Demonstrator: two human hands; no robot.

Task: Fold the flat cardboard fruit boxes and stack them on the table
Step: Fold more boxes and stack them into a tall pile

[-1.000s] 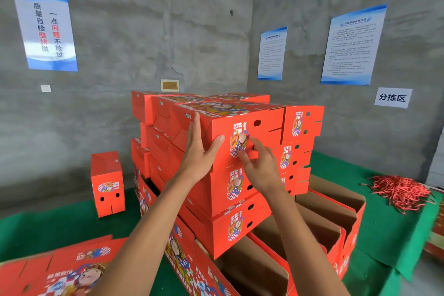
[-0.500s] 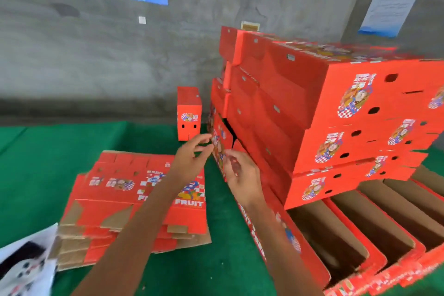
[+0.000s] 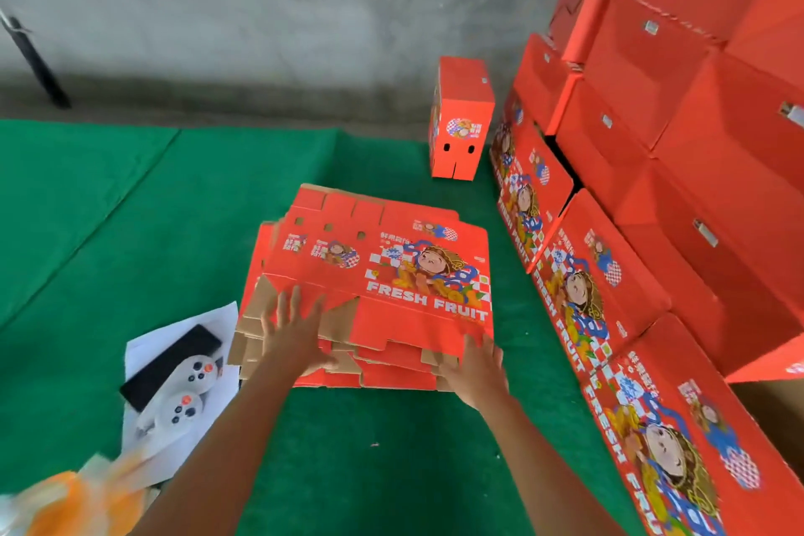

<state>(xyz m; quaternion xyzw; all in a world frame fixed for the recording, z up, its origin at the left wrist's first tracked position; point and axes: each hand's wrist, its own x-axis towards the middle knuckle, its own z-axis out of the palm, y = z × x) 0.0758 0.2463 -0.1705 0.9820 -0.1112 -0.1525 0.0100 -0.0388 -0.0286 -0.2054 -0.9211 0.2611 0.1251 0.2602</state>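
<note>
Both hands reach down to the pile of flat boxes [image 3: 374, 287] lying on the green counter [image 3: 174, 231]. The left hand [image 3: 292, 342] lies on the near left corner of the pile, its fingers [image 3: 296, 305] straight and spread apart, pressing flat on the top sheet where brown cardboard flaps show. The right hand [image 3: 476, 374] is at the near right corner — its fingers are straight and close together, their tips on the edge of the top sheet just below the words "FRESH FRUIT"; whether the thumb hooks under the edge cannot be told.

Beyond the fingertips, well past the far side of the pile, one small folded box [image 3: 461, 118] stands upright near the grey wall [image 3: 261, 13]. To the right of the right hand rises the stack of folded boxes [image 3: 678, 135], red sides facing out, with more printed boxes [image 3: 609, 318] leaning along its foot and running toward the near right corner of the view.

To the left of the left hand, a sheet of paper [image 3: 148, 353] lies on the green cover, carrying a black phone [image 3: 169, 366] and two white game controllers [image 3: 187, 392] — touching one another. Something orange and blurred [image 3: 82, 500] fills the near left corner.
</note>
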